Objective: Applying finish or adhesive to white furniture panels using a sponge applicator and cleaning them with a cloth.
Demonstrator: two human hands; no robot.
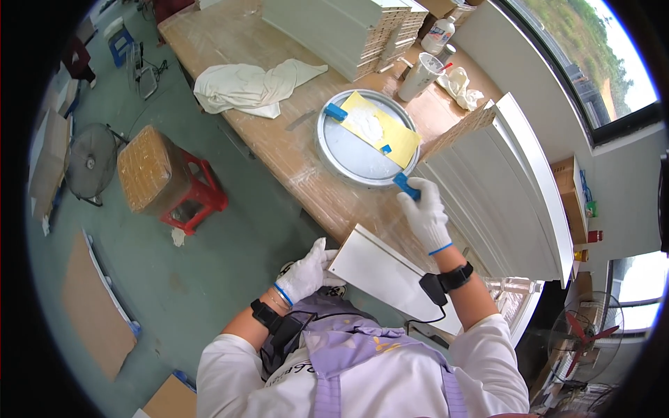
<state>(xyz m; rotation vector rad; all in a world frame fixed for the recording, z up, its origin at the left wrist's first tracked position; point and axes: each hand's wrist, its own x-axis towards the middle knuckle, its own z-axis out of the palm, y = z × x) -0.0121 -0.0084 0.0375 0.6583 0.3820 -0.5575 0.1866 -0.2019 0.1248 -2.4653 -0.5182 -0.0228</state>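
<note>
My right hand (426,212), in a white glove, is closed on a small blue scraper-like piece (406,186) at the near rim of a round metal pan (336,159). My left hand (305,273), also gloved, grips the left end of a long white panel (390,273), which slants from the table edge under my right forearm. A yellow sheet (401,138) lies across the pan, bearing a smear of white paste (364,122). On the sheet's far end sits a blue block (335,112), with a smaller blue bit (387,149) nearer its middle.
Stacked white panels stand at the back (313,31) and right (498,195) of the table (279,150). A white cloth (251,87), a tub (420,76) and a bottle (439,35) are on it. Left on the floor are a red stool (198,195) and a fan (90,164).
</note>
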